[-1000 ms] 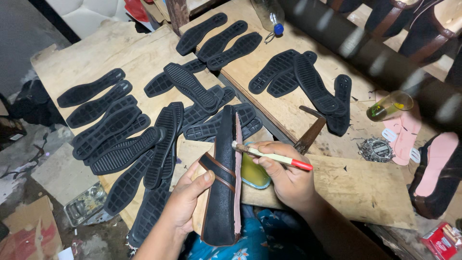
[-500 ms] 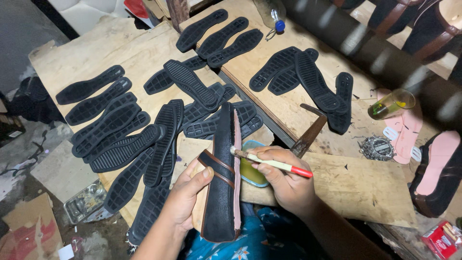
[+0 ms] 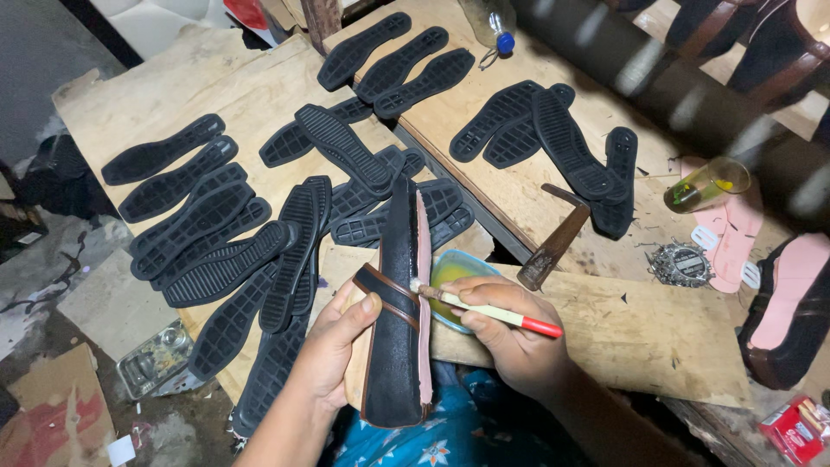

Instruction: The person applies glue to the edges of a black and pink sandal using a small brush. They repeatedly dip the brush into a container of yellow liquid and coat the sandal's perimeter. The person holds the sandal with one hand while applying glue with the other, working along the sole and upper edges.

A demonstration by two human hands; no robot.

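Just in front of the hammer (image 3: 553,242), I note the left hand (image 3: 333,350) still gripping the upright sandal (image 3: 399,303), while the right hand (image 3: 510,333), pinching the brush (image 3: 488,309), has shifted its tip onto the pink edge beside the glue bowl (image 3: 450,272).

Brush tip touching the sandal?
Touching. Head view: the brush in the right hand meets the sandal at its pink edge, no gap visible.

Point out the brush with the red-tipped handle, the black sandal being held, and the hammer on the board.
Brush with the cream, red-tipped handle (image 3: 488,310): head view, middle of its handle.
Black sandal with brown strap (image 3: 396,346): head view, black sole below the strap.
Dark-headed wooden hammer (image 3: 553,245): head view, on its handle.
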